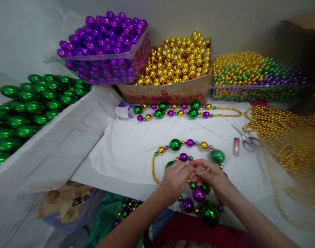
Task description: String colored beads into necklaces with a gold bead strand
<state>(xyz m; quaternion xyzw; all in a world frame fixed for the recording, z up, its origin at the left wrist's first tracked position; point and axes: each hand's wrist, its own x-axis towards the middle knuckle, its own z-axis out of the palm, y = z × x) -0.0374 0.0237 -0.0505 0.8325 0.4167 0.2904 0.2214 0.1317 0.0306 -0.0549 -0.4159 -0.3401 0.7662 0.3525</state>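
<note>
White thread (205, 171) is being pinched by the right hand (215, 177), fingertips closed; alongside, the left hand (176, 175) is being held, fingers together, over beads (198, 194).

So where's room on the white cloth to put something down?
The white cloth is bare at left, between the white box and near necklace. A thinner strip, with a thin rod, lies before the far necklace. It's crowded around left hand, right hand and scissors.
</note>
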